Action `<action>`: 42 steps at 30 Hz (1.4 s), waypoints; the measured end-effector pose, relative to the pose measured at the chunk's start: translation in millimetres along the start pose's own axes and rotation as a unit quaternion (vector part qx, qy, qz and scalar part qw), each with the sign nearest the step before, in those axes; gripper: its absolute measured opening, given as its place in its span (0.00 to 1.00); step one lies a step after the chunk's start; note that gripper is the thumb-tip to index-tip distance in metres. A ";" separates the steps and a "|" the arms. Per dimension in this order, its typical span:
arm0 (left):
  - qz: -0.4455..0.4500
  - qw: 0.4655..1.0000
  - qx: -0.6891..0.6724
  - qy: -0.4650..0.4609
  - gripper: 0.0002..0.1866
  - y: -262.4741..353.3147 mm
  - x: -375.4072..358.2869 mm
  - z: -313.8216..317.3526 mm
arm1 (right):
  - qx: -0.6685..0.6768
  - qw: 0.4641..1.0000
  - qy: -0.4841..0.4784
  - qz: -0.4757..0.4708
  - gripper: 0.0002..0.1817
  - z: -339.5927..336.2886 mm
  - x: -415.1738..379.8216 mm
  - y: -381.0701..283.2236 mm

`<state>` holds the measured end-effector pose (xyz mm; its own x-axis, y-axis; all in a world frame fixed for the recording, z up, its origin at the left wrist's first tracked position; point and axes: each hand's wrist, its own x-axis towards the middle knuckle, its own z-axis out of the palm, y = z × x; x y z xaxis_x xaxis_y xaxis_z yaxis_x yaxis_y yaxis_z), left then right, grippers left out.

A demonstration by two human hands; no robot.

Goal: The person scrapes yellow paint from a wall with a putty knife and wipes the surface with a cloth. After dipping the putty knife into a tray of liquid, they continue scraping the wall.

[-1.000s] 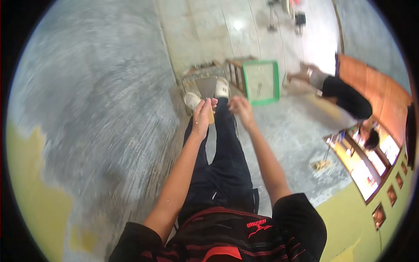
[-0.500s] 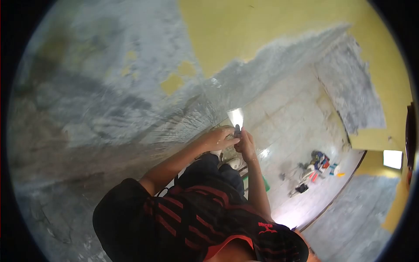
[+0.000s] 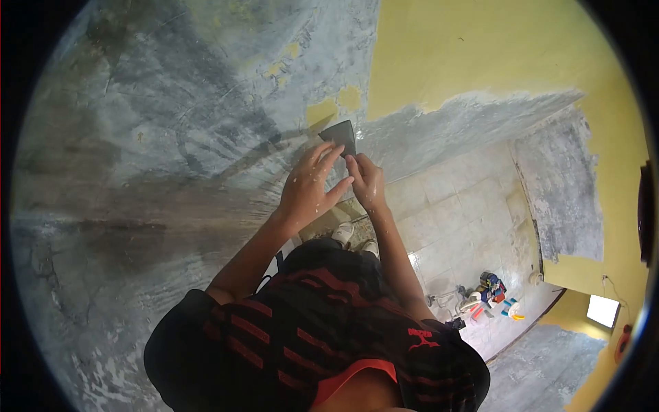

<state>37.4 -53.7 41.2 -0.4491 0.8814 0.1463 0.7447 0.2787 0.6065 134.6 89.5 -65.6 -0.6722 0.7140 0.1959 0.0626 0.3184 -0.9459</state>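
Observation:
A scraper [image 3: 341,136] with a wide dark blade is up near the wall [image 3: 226,117], beside small yellow paint patches [image 3: 350,98]. My right hand [image 3: 368,184] is closed round its handle, below the blade. My left hand [image 3: 307,187] has its fingers spread, with the fingertips at the lower left part of the blade. Pale specks dot both hands. Whether the blade touches the wall cannot be made out.
Yellow paint [image 3: 473,55] covers the upper wall above a grey strip. On the tiled floor [image 3: 446,199] at the lower right lie several tools and containers [image 3: 491,288]. My shoes [image 3: 342,234] show below my hands. A bright square opening [image 3: 602,310] is at the far right.
Both hands and the scraper have moved up towards the wall. My left hand has spread its fingers at the blade, which now looks dark instead of shiny. The view has shifted.

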 end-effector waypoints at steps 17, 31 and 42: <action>0.187 0.922 0.328 -0.081 0.50 -14.6 72.3 19.0 | 0.168 0.983 -0.063 0.027 0.22 -1.9 55.5 58.9; 0.187 0.896 0.394 -0.086 0.47 -3.2 84.7 9.3 | 0.192 0.980 -0.052 -0.012 0.19 -8.3 68.4 32.5; 0.166 0.909 0.335 -0.184 0.47 -11.9 80.1 16.9 | 0.125 0.977 -0.162 0.052 0.22 -24.4 60.9 48.7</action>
<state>0.9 20.0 32.6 -0.0411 0.9928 -0.1128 0.9980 0.0353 -0.0529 114.7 163.7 -93.4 -0.8731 0.4858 0.0416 -0.0121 0.0637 -0.9979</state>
